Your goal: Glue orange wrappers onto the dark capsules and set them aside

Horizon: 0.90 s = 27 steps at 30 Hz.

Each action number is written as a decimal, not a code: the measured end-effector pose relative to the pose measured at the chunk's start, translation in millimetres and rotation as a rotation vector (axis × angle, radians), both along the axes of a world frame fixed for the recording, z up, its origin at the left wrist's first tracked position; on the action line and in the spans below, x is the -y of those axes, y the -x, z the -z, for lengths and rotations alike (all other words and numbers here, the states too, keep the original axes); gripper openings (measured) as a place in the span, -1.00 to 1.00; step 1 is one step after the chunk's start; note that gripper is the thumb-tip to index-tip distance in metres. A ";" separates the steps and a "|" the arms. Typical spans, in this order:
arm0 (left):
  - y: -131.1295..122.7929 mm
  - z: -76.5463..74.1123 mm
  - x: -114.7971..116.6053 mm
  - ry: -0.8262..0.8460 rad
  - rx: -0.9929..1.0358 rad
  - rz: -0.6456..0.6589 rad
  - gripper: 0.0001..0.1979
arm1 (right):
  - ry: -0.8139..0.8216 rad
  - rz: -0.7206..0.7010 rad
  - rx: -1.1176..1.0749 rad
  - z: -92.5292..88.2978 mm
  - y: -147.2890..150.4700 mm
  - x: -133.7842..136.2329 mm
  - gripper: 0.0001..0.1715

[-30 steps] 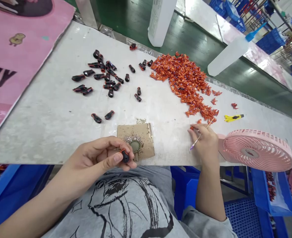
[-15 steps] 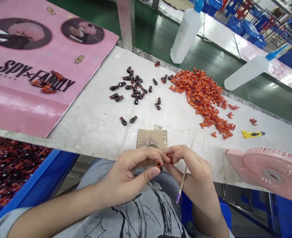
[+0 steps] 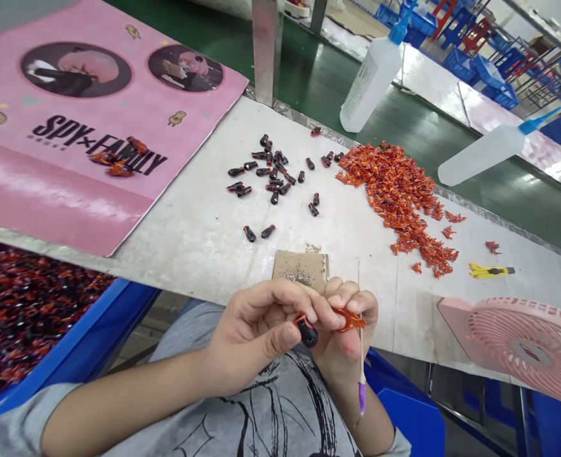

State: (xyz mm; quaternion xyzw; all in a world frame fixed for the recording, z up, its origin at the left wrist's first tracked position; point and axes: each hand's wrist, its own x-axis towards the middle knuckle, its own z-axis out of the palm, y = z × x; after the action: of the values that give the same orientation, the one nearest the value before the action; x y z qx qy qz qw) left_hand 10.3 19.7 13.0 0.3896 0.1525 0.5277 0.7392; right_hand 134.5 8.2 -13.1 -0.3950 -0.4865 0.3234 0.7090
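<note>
My left hand pinches a small black piece with a red rim between thumb and fingers, over my lap below the table edge. My right hand touches it, holding a small orange piece and a thin stick with a purple end. Just beyond both hands lies a cardboard square sprinkled with tiny silvery bits. Further back, several black pieces lie scattered, and a heap of orange pieces spreads to their right.
A pink printed board covers the table's left. Two white squeeze bottles are at the back. A yellow cutter and a pink fan lie at right. A blue bin of red-black parts stands at left.
My right hand left the orange heap with a piece and the stick and met my left hand over my lap. The view shifted left and down.
</note>
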 end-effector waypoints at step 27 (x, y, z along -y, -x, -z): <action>7.4 -4.1 -7.5 -0.128 -0.516 -0.307 -0.86 | -0.164 0.038 0.764 -30.0 -20.3 5.8 -0.69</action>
State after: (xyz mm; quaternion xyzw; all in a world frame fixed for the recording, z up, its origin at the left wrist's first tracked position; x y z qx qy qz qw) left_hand 2.9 27.2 17.1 0.5291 0.3585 0.5254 0.5617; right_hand 154.7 2.4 16.9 -0.4381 -0.7322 0.0997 0.5119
